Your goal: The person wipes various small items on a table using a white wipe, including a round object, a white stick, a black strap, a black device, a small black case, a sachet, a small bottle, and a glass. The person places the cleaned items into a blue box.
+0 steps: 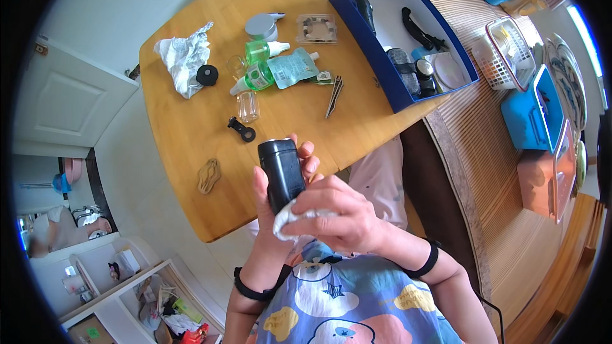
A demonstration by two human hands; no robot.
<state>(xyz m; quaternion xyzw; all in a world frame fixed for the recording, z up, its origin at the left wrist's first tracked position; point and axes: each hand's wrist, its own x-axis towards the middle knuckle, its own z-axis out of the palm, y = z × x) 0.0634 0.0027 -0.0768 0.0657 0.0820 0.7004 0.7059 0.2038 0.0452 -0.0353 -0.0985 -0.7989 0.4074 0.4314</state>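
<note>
My left hand [263, 200] grips a black electric shaver [282, 167] from below, its fingers wrapped round the far side. The shaver is tilted, with its shiny-topped end pointing away from me. In my right hand [339, 210] is a crumpled white tissue [287, 222], pressed against the shaver's near end. That end is covered by the tissue and fingers. Beyond the shaver, a small black part with a ring [242, 130] lies on the wooden table [181, 153]. A bundle of tan rubber bands [209, 177] rests to the left.
Green bottles [259, 75], a pale blue pouch [292, 68], a clear glass [248, 106], nail clippers [334, 97] and a bracelet box [316, 28] occupy the table. Crumpled tissue [184, 59] touches a black disc [207, 75]. A blue box [363, 67] holds several items. Baskets [530, 110] line the right.
</note>
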